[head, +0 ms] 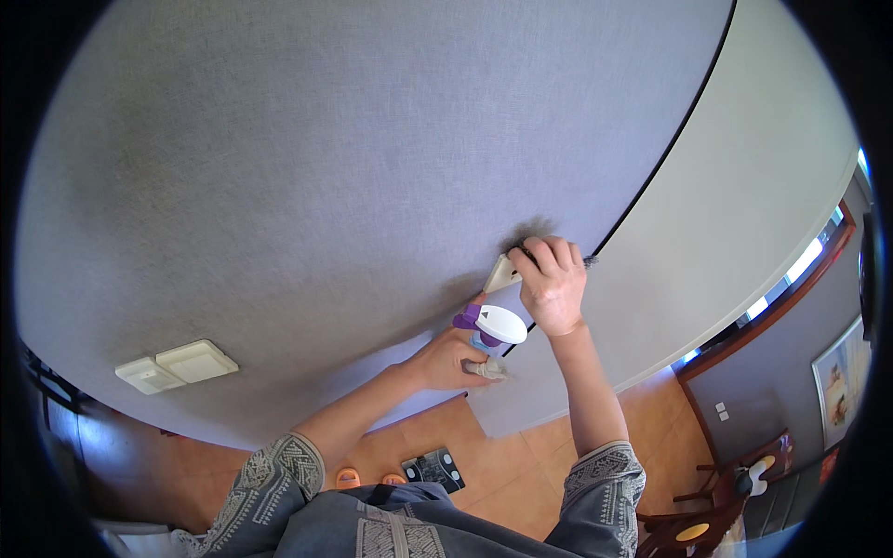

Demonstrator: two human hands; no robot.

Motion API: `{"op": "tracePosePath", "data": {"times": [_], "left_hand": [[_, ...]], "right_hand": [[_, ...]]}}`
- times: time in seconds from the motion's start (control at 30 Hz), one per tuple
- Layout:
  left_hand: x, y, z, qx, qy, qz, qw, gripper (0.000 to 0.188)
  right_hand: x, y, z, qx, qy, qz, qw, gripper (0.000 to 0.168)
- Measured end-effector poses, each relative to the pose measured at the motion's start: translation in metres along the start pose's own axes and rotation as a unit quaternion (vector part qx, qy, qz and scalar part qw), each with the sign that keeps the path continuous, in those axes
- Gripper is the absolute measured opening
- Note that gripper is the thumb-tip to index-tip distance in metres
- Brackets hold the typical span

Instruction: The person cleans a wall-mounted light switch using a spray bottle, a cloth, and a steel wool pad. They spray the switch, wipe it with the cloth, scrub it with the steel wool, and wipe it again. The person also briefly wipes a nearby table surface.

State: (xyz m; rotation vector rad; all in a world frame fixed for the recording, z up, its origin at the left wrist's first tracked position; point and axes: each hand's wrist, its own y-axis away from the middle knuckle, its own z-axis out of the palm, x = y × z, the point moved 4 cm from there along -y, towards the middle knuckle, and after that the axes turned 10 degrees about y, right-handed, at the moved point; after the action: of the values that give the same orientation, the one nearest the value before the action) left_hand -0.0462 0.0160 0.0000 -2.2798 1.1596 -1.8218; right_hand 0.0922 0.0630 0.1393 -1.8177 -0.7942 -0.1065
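My right hand [557,286] presses a dark, wiry scouring pad [591,261] against the grey textured wall [335,153]. Most of the pad is hidden behind the fingers. Under that hand sits a cream wall plate [502,275], partly covered by it. Dark smudging marks the wall just above the plate. Lower down, my left hand [443,357] grips a spray bottle with a white and purple trigger head [502,325]; the bottle's body is largely hidden. A crumpled pale cloth [490,369] is tucked in the same hand.
A double light switch [178,366] is on the wall at left. The wall's black edge strip [656,171] borders a pale panel [725,202]. On the tiled floor [488,481] lies a black bathroom scale [434,469] near my orange slippers [347,478]. Wooden chairs [698,526] stand lower right.
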Motion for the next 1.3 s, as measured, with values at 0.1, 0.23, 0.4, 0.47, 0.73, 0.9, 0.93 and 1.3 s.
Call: {"op": "tracePosePath", "data": {"times": [0.1,0.23,0.4,0.47,0.73,0.9,0.93,1.3], "left_hand": [[0.003,-0.001,0.0,0.025,-0.017,0.077,0.997,0.019],[0.003,-0.002,-0.003,0.012,-0.016,0.042,0.999,0.018],[0.011,-0.003,-0.003,0.028,-0.016,0.101,0.994,0.016],[0.01,-0.002,-0.003,0.045,-0.024,0.139,0.989,0.017],[0.011,-0.004,-0.003,0.047,-0.058,0.148,0.986,0.021],[0.008,-0.005,-0.005,0.047,-0.035,0.142,0.988,0.02],[0.009,-0.005,-0.005,0.041,-0.032,0.135,0.989,0.02],[0.0,-0.003,-0.001,0.036,-0.032,0.096,0.994,0.019]], "right_hand": [[0.001,0.002,0.005,0.012,0.002,-0.006,1.0,0.024],[-0.01,-0.006,-0.002,0.02,-0.027,-0.002,0.999,0.028],[-0.001,0.003,0.005,0.014,-0.019,0.036,0.999,0.031],[-0.005,0.002,0.004,0.018,-0.037,0.036,0.998,0.03],[-0.006,0.008,0.005,0.02,-0.063,0.052,0.996,0.031],[-0.003,0.007,0.009,0.035,-0.051,0.06,0.996,0.029],[0.004,0.01,0.01,0.033,-0.042,0.069,0.996,0.029],[0.003,0.018,0.015,0.049,-0.063,0.152,0.985,0.033]]}}
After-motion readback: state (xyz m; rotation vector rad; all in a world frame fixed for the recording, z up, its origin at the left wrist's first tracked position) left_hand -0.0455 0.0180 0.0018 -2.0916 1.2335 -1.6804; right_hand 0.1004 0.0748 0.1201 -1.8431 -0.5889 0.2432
